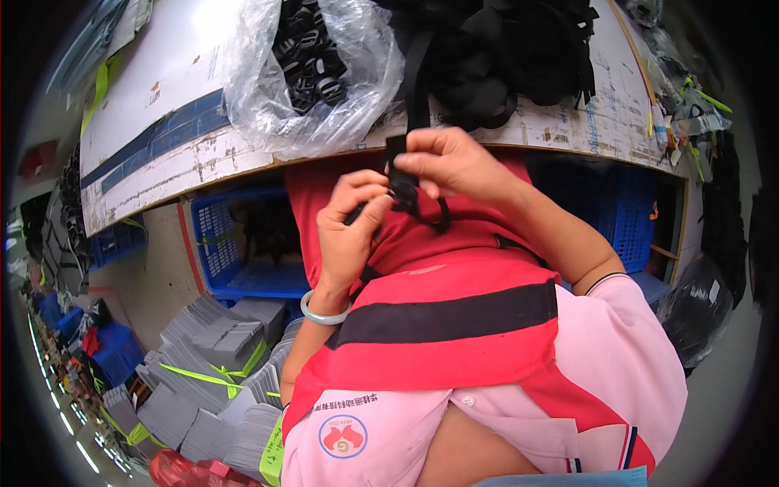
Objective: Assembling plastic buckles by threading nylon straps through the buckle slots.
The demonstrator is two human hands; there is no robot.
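While L hand (349, 223) pinches blk piece (402, 195), prob. buckle, blurred, R hand (458, 166) clamped on blk strap (395, 149) nr table (195, 154).

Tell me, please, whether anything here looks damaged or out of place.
Yes: the white tabletop looks scuffed, with brown worn patches near its front edge. At lower left, the stacks of grey pieces lean at differing angles. The black strap in the fingers is too dark to judge.

Black strap (395, 149), flat up top, pinched in the right fingers (420, 165). Bunched and blurry between the left fingers (375, 209). Curling in a loop below the right ones.
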